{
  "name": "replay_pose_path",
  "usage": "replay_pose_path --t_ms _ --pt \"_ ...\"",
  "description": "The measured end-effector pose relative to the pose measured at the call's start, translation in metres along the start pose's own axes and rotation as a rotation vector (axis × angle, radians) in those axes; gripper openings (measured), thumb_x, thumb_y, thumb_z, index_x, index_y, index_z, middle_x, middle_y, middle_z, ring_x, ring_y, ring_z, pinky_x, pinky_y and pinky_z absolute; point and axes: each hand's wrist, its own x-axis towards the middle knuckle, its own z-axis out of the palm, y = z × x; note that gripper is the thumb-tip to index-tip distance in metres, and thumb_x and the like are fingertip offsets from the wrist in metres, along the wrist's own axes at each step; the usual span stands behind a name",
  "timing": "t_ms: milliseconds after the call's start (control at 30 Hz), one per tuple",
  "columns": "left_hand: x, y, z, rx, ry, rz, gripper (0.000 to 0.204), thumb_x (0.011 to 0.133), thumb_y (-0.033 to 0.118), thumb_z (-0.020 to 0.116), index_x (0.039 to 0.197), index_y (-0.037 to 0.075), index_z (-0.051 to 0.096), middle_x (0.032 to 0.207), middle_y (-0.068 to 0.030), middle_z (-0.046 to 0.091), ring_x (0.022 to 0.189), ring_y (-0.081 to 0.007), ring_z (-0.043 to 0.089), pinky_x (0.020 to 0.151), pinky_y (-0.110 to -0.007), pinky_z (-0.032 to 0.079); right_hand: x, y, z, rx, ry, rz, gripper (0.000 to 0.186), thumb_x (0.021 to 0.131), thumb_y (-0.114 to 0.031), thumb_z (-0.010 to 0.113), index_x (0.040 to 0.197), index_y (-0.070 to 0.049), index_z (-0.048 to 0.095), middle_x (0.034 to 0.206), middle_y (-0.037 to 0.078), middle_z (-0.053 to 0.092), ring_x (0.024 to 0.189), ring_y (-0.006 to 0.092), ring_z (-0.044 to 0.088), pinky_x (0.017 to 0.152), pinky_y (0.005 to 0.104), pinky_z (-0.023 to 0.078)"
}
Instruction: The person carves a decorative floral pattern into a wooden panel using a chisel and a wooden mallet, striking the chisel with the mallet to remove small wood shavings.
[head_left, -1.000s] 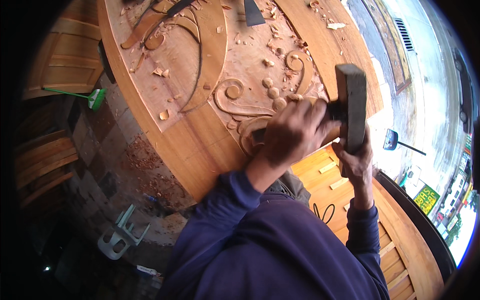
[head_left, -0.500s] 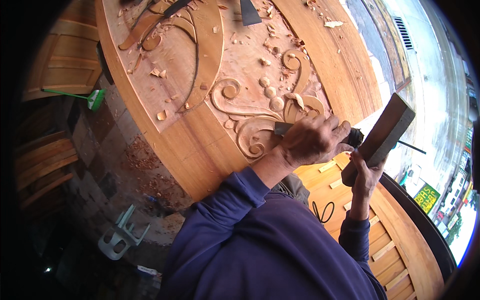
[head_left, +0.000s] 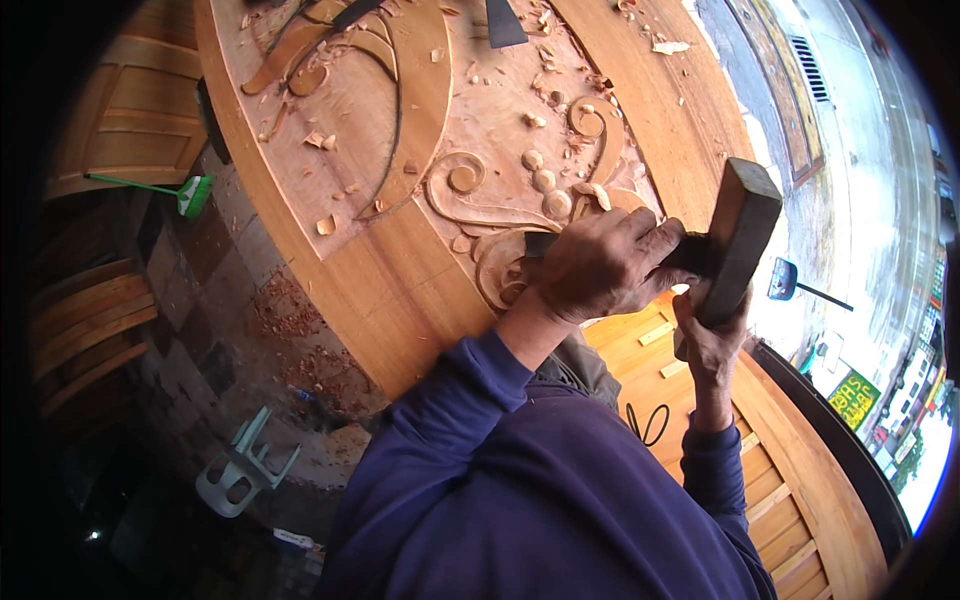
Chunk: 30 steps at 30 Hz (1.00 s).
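My left hand point(head_left: 606, 264) is wrapped around a chisel, whose dark flat blade point(head_left: 541, 243) points left over the carved scrolls of a wooden panel point(head_left: 390, 290). Past my thumb, the chisel's dark handle end meets the face of a wooden block mallet point(head_left: 748, 222), apparently in contact. My right hand point(head_left: 714, 345) grips this mallet at its lower part. Beneath my left hand, part of a carved spiral and the cutting edge's exact contact are hidden. Raised scrolls point(head_left: 464, 178) and a row of round beads point(head_left: 544, 181) lie just beyond.
Wood shavings point(head_left: 320, 141) litter the panel. Another flat dark blade point(head_left: 504, 28) lies at its far side. A slatted wooden piece point(head_left: 790, 500) sits at right. On the floor at left are a pale plastic stool point(head_left: 245, 465), a green broom point(head_left: 194, 196) and more shavings.
The mallet has swung left, from apart to against the chisel's handle end, with my right hand following. My left hand has shifted slightly left with the chisel.
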Motion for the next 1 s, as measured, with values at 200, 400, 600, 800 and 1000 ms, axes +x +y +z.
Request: replay_pose_path --t_ms 200,400,600,800,1000 --pt "0.001 0.005 -0.003 0.063 0.021 -0.012 0.044 0.086 0.045 0.081 0.111 0.011 0.07 0.082 -0.0059 0.063 0.07 -0.0247 0.069 0.058 -0.036 0.057 0.023 -0.011 -0.002 0.182 0.205 0.001 0.072 0.083 0.0 0.08 0.145 -0.003 0.043 0.11 0.01 0.068 0.097 0.0189 0.068 0.085 0.0327 0.057" --pt "0.003 0.0 -0.002 0.001 0.052 -0.042 0.046 0.086 0.046 0.081 0.111 0.009 0.07 0.082 -0.0066 0.063 0.071 -0.0248 0.069 0.058 -0.037 0.057 0.022 0.006 -0.005 -0.112 -0.005 -0.07 0.074 0.083 -0.004 0.08 0.148 -0.003 0.045 0.115 0.006 0.063 0.099 0.0142 0.061 0.086 0.0308 0.053" --pt "0.004 -0.001 -0.002 0.007 0.076 -0.093 0.045 0.086 0.044 0.082 0.112 0.008 0.072 0.084 -0.0086 0.067 0.074 -0.0268 0.072 0.06 -0.038 0.059 0.031 -0.016 0.005 0.126 0.116 0.061 0.075 0.082 0.0 0.079 0.149 -0.002 0.045 0.111 0.003 0.063 0.094 0.0127 0.061 0.084 0.0298 0.053" --pt "0.003 -0.006 -0.01 -0.002 0.124 -0.161 0.046 0.085 0.042 0.085 0.113 0.008 0.073 0.09 -0.0115 0.072 0.074 -0.0303 0.073 0.06 -0.039 0.06 0.037 -0.023 0.01 0.03 -0.061 -0.034 0.078 0.081 0.001 0.079 0.15 -0.003 0.043 0.109 0.007 0.066 0.095 0.0152 0.066 0.085 0.0312 0.056" --pt "-0.011 0.03 -0.019 0.079 0.07 -0.026 0.054 0.091 0.046 0.078 0.123 0.005 0.067 0.083 -0.0061 0.061 0.065 -0.0203 0.063 0.055 -0.031 0.055 0.046 0.001 0.0 0.234 -0.149 -0.131 0.091 0.08 -0.014 0.09 0.155 -0.005 0.039 0.119 0.007 0.068 0.105 0.0166 0.067 0.092 0.0331 0.056"
